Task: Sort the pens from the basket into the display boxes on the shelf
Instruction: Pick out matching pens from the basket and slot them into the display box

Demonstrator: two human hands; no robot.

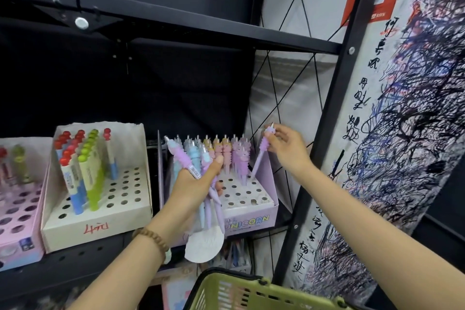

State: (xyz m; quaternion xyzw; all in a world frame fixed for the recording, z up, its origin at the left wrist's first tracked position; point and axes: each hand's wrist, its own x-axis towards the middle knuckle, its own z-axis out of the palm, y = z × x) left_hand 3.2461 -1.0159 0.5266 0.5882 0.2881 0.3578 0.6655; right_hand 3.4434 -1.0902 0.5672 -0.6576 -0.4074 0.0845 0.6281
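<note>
A black metal shelf (75, 257) is seen beneath a dark upper board (176, 15), and three display boxes are set side by side on it. At the far left a pink box (17, 241) is partly cut off by the frame edge. Just beside it stands a cream box (100, 231), marked in red on its front, with knob-topped pens (80, 158) in red and green stood upright at its back left. Further right, a lilac box (251, 223) printed "UNICORN" is stocked along its rear rows with pastel pens (226, 151). Behind it a grey sheet (284, 78) crossed by thin black lines is hung. A black post (327, 138) is followed by scribbled paper (407, 133), densely inked. A green basket (251, 292) is seen at the bottom edge, below the right arm.

The left hand (193, 189) is raised in front of the lilac box, with a beaded bracelet (151, 236) worn at the wrist. Its fingers and thumb are curled round a bunch of pens (182, 157), held tips down, and a round white card (205, 244) shows beneath it. The right hand (286, 146) is lifted at the box's right rear corner. A single lilac pen (260, 156) is pinched near its top between thumb and fingertips and is tilted, with its tip lowered to the rear right holes. Whether it is seated in a hole cannot be told.

The box tops are punched with rows of round holes and look like card. The pens' upper parts are ribbed and end in small points. The basket is of slotted plastic, and the bracelet is of round brown beads.
</note>
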